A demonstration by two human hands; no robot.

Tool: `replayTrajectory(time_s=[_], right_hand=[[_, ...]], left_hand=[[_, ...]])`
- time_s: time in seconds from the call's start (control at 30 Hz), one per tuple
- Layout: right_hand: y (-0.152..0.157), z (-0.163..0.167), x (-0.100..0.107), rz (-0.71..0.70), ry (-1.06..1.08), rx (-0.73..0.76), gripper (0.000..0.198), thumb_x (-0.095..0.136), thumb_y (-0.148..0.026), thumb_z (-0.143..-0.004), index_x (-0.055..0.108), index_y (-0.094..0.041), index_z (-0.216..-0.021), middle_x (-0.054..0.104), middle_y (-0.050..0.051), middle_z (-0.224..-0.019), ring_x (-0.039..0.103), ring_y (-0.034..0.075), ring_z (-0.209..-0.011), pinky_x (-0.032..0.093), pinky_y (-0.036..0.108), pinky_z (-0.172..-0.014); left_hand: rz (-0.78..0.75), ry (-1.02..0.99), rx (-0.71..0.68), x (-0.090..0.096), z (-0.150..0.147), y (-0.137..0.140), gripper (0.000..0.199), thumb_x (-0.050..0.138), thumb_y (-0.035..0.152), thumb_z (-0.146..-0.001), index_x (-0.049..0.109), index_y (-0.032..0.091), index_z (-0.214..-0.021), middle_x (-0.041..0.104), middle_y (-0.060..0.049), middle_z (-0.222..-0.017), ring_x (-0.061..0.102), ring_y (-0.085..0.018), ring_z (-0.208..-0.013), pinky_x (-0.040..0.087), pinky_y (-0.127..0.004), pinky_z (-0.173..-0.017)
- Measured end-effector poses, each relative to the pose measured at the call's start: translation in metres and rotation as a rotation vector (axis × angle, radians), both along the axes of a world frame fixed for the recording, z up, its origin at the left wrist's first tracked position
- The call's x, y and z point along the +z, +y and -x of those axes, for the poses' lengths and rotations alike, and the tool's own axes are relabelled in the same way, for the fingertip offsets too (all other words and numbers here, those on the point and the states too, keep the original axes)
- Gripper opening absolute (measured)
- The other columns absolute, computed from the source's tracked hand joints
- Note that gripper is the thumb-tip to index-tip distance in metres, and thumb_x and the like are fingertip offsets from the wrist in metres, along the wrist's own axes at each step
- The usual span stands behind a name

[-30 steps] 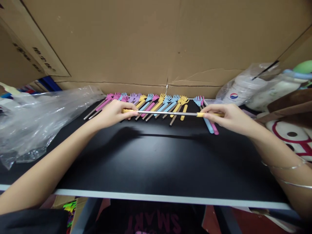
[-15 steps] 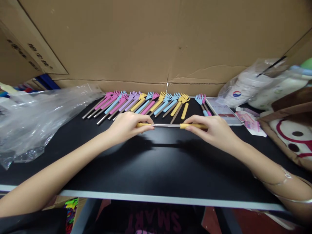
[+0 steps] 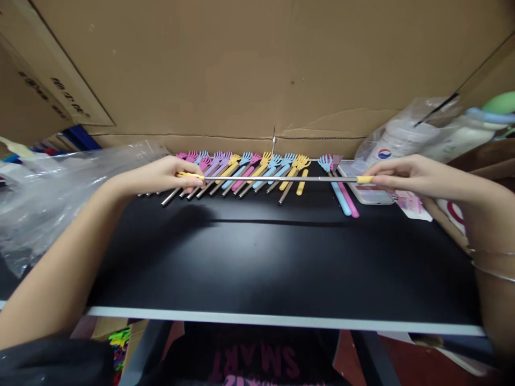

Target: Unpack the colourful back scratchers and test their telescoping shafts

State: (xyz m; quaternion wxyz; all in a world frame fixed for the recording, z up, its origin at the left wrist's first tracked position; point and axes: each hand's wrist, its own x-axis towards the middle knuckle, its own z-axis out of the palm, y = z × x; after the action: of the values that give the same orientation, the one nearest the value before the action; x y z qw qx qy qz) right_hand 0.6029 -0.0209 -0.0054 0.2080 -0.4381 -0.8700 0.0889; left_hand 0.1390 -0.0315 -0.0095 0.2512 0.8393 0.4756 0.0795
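Note:
A yellow telescopic back scratcher (image 3: 277, 179) stretches level above the black table, its thin metal rod drawn out long. My left hand (image 3: 169, 174) is closed around its yellow claw end. At the other end, my right hand (image 3: 402, 174) pinches the yellow handle. Behind the rod lies a row of back scratchers (image 3: 241, 171) with pink, blue, purple and yellow claws and metal rods. A loose yellow handle (image 3: 302, 182) rests at the row's right end. Farther right, a blue back scratcher (image 3: 341, 199) and a pink back scratcher (image 3: 349, 200) lie side by side.
A clear plastic bag (image 3: 80, 187) covers the table's left side. On the right are a phone (image 3: 372, 196), a bagged white cup (image 3: 402, 142) and a bottle (image 3: 466, 134) with a green top. Cardboard (image 3: 201, 69) walls the back. The table's pale front edge (image 3: 281, 319) runs nearest me.
My hands have moved apart and slightly up. The back scratcher's rod has been pulled out from short to long between them.

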Motion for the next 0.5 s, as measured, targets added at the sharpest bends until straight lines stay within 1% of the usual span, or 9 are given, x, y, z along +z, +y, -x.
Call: replayTrajectory(time_s=[0.07,0.17,0.23,0.3,0.33,0.37,0.4,0.5], right_hand=[[-0.005,-0.002,-0.003,0.001,0.011,-0.025,0.055,0.043,-0.067,-0.084,0.069,-0.019,-0.088,0.06,0.005,-0.065,0.052,0.016,-0.064,0.036,0.029,-0.059],[-0.005,0.004,-0.003,0.043,0.008,-0.03,0.055,0.043,-0.067,-0.084,0.069,-0.018,-0.089,0.063,0.006,-0.069,0.054,0.017,-0.068,0.038,0.029,-0.061],[-0.002,0.012,-0.003,0.127,-0.019,0.003,0.053,0.047,-0.065,-0.083,0.068,-0.017,-0.089,0.065,0.007,-0.074,0.055,0.017,-0.069,0.039,0.029,-0.061],[0.0,0.026,-0.006,0.211,-0.037,0.04,0.05,0.049,-0.062,-0.084,0.067,-0.016,-0.091,0.065,0.007,-0.073,0.055,0.016,-0.064,0.039,0.028,-0.059],[-0.001,0.035,-0.009,0.227,-0.04,0.053,0.048,0.049,-0.061,-0.085,0.067,-0.016,-0.092,0.065,0.005,-0.071,0.054,0.014,-0.06,0.039,0.027,-0.058],[-0.003,0.045,-0.013,0.215,-0.038,0.057,0.047,0.048,-0.059,-0.086,0.066,-0.017,-0.094,0.063,0.003,-0.066,0.052,0.013,-0.055,0.038,0.026,-0.056],[-0.007,0.055,-0.018,0.168,-0.044,0.059,0.045,0.047,-0.058,-0.087,0.066,-0.018,-0.093,0.062,0.002,-0.064,0.051,0.012,-0.053,0.036,0.025,-0.055],[-0.019,0.077,-0.03,0.074,-0.078,0.115,0.039,0.045,-0.053,-0.09,0.065,-0.02,-0.092,0.064,0.0,-0.065,0.051,0.011,-0.053,0.034,0.023,-0.053]], left_hand=[[-0.047,-0.015,0.009,-0.001,0.002,0.001,0.038,0.048,0.05,-0.087,0.062,0.016,-0.075,0.058,-0.001,-0.063,0.051,-0.012,-0.058,0.037,-0.02,-0.055],[-0.115,-0.057,0.028,-0.006,-0.006,0.001,0.039,0.049,0.05,-0.086,0.062,0.015,-0.075,0.056,0.0,-0.06,0.048,-0.011,-0.054,0.035,-0.02,-0.053],[-0.136,-0.093,0.034,-0.013,-0.018,-0.001,0.038,0.05,0.05,-0.086,0.064,0.015,-0.079,0.056,0.001,-0.06,0.047,-0.01,-0.053,0.034,-0.02,-0.052],[-0.163,-0.119,0.019,-0.022,-0.035,-0.006,0.038,0.05,0.049,-0.087,0.065,0.015,-0.082,0.058,0.001,-0.061,0.049,-0.01,-0.055,0.035,-0.02,-0.054],[-0.187,-0.128,0.007,-0.028,-0.044,-0.009,0.037,0.049,0.049,-0.087,0.066,0.015,-0.083,0.06,0.001,-0.063,0.05,-0.011,-0.056,0.035,-0.02,-0.056],[-0.215,-0.128,-0.005,-0.033,-0.053,-0.012,0.037,0.049,0.048,-0.088,0.066,0.016,-0.084,0.061,0.001,-0.064,0.052,-0.011,-0.057,0.035,-0.019,-0.057],[-0.243,-0.119,-0.019,-0.037,-0.061,-0.015,0.035,0.05,0.047,-0.088,0.066,0.016,-0.084,0.062,0.001,-0.065,0.053,-0.011,-0.058,0.034,-0.019,-0.058],[-0.301,-0.066,-0.052,-0.042,-0.077,-0.024,0.032,0.05,0.044,-0.089,0.067,0.018,-0.087,0.066,0.001,-0.069,0.055,-0.011,-0.06,0.033,-0.019,-0.058]])
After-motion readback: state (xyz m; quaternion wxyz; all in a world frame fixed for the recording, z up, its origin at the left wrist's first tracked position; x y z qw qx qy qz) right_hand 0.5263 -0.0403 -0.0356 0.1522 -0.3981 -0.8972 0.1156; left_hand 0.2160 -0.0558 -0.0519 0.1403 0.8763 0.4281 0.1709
